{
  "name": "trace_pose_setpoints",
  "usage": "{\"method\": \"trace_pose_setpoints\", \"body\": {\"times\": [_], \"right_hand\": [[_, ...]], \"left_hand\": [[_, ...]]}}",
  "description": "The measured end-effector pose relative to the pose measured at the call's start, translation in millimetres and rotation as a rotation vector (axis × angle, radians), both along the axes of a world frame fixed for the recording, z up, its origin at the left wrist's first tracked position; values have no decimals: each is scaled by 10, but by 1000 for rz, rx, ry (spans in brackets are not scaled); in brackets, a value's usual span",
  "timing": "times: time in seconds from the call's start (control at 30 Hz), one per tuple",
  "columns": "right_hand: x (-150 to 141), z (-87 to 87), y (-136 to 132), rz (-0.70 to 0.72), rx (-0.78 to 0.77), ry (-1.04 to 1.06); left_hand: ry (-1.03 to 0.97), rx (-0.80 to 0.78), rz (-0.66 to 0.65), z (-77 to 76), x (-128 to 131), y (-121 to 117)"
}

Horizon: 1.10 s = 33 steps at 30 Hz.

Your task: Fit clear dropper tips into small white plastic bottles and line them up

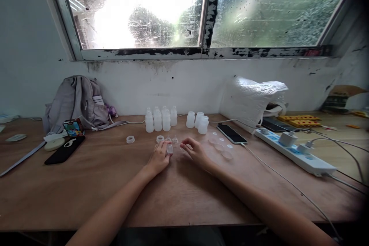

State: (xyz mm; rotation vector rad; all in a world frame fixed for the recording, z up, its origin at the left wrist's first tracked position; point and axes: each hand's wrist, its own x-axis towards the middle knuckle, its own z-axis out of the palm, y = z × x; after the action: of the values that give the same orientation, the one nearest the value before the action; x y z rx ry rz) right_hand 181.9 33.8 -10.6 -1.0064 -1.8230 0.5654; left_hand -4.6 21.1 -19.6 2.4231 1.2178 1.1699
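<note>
My left hand (159,157) is closed round a clear ribbed screw ring (170,148), held on its side just above the table. My right hand (196,152) is curled with thumb and fingertips together beside it; what they pinch is too small to make out. Behind my hands stand clear bottle nipples (175,139) and a white screw ring (160,138). Another white ring (130,139) lies farther left. Several small milky bottles with nipple tops (157,120) stand near the wall. Open-necked bottles (203,125) stand to their right. Clear discs (226,155) and small white pieces (230,146) lie right of my right hand.
A phone (231,133) on a charging cable and a white power strip (296,153) are at the right. Behind them stands a silvery-white bag (250,100). A grey backpack (77,102), a small box (73,127) and a black case (65,150) occupy the left.
</note>
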Motion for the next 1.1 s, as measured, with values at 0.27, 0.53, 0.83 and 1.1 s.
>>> {"method": "trace_pose_setpoints", "body": {"times": [0.27,0.53,0.83,1.1], "right_hand": [[-151,31,-155,167,-237,354],[-186,32,-210,146,-186,315],[-219,-43,-172,98,-285,312],[-210,-96,-151,135,-250,186]], "left_hand": [[-190,1,-141,78,71,-68],[-253,-24,-247,88,137,-174],[-168,-121,-84,93,195,-211],[-147,-227,0,73,173,-192]]}}
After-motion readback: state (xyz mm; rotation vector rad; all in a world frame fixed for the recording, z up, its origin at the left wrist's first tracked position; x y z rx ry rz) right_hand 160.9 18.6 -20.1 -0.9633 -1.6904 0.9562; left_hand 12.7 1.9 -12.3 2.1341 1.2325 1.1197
